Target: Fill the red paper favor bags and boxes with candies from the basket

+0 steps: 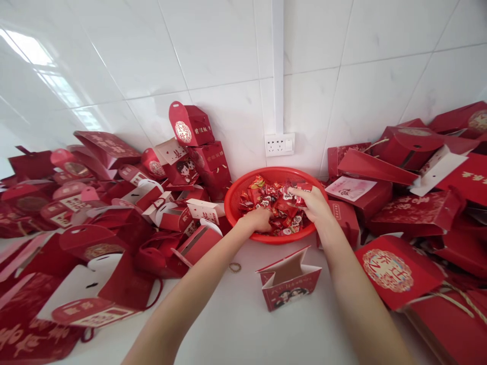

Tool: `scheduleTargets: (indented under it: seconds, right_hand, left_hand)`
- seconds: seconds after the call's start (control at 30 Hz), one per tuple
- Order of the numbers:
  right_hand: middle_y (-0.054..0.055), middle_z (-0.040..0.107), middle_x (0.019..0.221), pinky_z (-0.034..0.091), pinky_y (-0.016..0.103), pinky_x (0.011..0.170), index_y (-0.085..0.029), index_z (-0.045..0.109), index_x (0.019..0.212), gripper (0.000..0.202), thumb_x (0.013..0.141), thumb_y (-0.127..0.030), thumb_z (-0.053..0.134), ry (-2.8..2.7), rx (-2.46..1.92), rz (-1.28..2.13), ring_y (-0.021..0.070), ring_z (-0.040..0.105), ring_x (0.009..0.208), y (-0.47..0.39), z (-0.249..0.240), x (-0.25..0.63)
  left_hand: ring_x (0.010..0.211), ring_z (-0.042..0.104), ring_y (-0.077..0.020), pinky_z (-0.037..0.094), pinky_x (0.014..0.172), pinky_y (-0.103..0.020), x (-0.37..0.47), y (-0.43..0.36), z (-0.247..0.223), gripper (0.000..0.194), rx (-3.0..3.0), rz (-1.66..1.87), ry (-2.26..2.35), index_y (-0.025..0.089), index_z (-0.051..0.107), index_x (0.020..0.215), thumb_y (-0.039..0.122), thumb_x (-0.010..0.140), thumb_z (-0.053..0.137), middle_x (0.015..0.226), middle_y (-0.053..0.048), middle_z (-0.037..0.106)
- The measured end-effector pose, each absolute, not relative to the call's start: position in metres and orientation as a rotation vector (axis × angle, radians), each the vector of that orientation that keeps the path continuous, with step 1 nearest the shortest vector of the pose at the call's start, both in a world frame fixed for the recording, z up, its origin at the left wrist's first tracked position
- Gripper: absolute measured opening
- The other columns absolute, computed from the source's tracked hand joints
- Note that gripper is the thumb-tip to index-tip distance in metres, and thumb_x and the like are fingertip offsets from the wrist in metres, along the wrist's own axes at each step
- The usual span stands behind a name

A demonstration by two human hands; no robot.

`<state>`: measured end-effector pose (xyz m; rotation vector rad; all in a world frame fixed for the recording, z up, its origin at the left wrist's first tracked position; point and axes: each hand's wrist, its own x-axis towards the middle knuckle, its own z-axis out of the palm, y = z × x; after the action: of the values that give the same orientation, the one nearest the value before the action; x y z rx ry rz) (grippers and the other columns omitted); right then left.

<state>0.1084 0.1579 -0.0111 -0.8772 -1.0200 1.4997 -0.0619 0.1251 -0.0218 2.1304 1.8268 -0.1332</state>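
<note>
I see lots of sweets (279, 205) in shiny wrappers, mostly red. They sit in a round red basket (229, 200) on the white table (236, 329), close to the wall (220, 50). Both of the person's hands are in there. The left hand (258, 220) is bent, with its fingers down in the sweets at the near side. The fingertips are hidden, so I can't tell if it has hold of any. The right hand (314, 203) reaches over the other side, thumb and fingers on a red wrapper. I can't tell if it is gripping it or just touching it.

Just in front of the basket, between the two arms, a small red box (291, 291) stands with its top open. It has little cartoon people on its front. A thin ring (235, 267) lies on the table near the basket.

A big pile of red boxes (122, 274) fills the left side, and some have their flaps up. By the wall, one box (198, 124) sits on top of another. More gift boxes (414, 213) are heaped on the right, some with string (452, 299). A white socket (279, 145) is on the wall behind the basket.
</note>
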Motion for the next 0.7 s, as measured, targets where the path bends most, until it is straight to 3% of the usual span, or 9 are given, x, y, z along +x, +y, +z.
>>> scheduleTargets:
  seconds: [0.13,0.3,0.4,0.5,0.7]
  right_hand:
    - [0.003,0.075,0.074,0.061,0.04,0.065,-0.021,0.069,0.071,0.033,0.046,-0.028,0.09,-1.002,-0.865,1.481,0.0274,0.072,0.075,0.16,-0.014,0.108]
    - [0.003,0.076,0.075,0.061,0.041,0.072,-0.022,0.071,0.072,0.035,0.043,-0.029,0.091,-0.984,-0.851,1.454,0.0291,0.073,0.081,0.161,-0.015,0.108]
    - [0.002,0.076,0.077,0.06,0.041,0.079,-0.022,0.071,0.07,0.036,0.041,-0.029,0.091,-0.972,-0.831,1.431,0.0283,0.073,0.085,0.162,-0.016,0.107]
    - [0.001,0.076,0.075,0.059,0.04,0.08,-0.022,0.071,0.07,0.035,0.042,-0.03,0.09,-0.958,-0.821,1.409,0.0275,0.073,0.084,0.165,-0.018,0.107]
    - [0.0,0.073,0.07,0.057,0.04,0.081,-0.022,0.068,0.067,0.033,0.043,-0.032,0.089,-0.946,-0.799,1.379,0.0259,0.072,0.08,0.169,-0.022,0.105]
  left_hand:
    - [0.108,0.068,-0.0345,0.055,0.088,-0.037,-0.061,0.124,-0.022,0.051,2.181,-0.141,1.819,0.024,0.075,0.119,0.021,0.068,0.073,0.118,-0.015,0.073]
    - [0.087,0.072,-0.0293,0.055,0.076,-0.031,-0.062,0.125,-0.023,0.018,2.202,-0.08,1.794,0.023,0.079,0.079,0.022,0.061,0.079,0.086,-0.009,0.076]
    - [0.079,0.072,-0.0276,0.055,0.071,-0.03,-0.062,0.125,-0.024,0.018,2.196,0.007,1.786,0.022,0.076,0.071,0.012,0.056,0.076,0.076,-0.007,0.075]
    - [0.081,0.073,-0.029,0.056,0.074,-0.032,-0.062,0.124,-0.023,0.029,2.187,0.141,1.757,0.02,0.078,0.078,0.005,0.056,0.07,0.082,-0.008,0.077]
    - [0.108,0.07,-0.0259,0.053,0.1,-0.035,-0.062,0.126,-0.02,0.046,2.118,0.648,1.746,0.016,0.072,0.116,0.004,0.073,0.06,0.115,-0.009,0.076]
